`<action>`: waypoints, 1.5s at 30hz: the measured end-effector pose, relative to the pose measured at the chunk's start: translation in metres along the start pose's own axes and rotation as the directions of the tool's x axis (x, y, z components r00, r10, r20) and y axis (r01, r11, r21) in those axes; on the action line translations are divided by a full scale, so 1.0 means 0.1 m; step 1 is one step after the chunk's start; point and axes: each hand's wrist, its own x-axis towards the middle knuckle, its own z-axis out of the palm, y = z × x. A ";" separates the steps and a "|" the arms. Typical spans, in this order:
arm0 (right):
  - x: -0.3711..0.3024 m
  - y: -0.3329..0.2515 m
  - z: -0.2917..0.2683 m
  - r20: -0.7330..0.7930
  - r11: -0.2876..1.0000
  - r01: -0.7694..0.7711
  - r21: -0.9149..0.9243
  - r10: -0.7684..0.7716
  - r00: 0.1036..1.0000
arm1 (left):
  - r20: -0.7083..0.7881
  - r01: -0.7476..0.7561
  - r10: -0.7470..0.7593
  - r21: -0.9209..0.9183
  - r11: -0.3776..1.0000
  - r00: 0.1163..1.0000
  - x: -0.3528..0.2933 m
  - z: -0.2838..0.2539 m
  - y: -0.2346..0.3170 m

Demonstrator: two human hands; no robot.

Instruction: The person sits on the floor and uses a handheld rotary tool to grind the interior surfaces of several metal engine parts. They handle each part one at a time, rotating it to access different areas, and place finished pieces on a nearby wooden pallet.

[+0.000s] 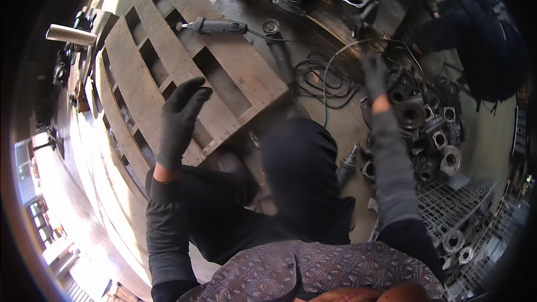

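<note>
My left hand (182,117), in a dark glove, hovers over the near part of a wooden pallet (151,81). Its thumb and fingers are apart with nothing between them. A grey power tool with a small brush-like tip (221,27) lies on the pallet's far boards. My right hand (373,72), also gloved, reaches forward at the left edge of a heap of dark metal castings (411,114). Its fingers are blurred beside a pale thin hose (331,61), so whether they grip anything cannot be made out. A dark angle grinder (277,45) leans at the pallet's right edge.
Coiled black cable (321,81) lies on the floor between pallet and heap. Another hand tool (348,162) rests beside my knee. More castings sit on a far pallet (319,19). A wire basket (456,204) stands at right. Another person (484,45) bends over at the far right.
</note>
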 end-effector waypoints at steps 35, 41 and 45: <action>-1.29 -2.11 2.71 0.882 0.458 0.856 0.240 -0.472 0.005 | -0.426 0.218 -0.204 -0.017 0.976 0.882 0.04 0.13 -1.86; -1.51 -1.67 2.79 0.876 0.142 0.966 0.218 -0.465 -0.129 | -0.317 0.338 -0.445 -0.339 0.878 0.838 0.23 0.35 -2.27; -1.44 -1.52 2.75 0.830 0.167 0.948 0.270 -0.540 -0.141 | -0.313 0.223 -0.393 -0.462 0.858 0.864 0.19 0.47 -2.33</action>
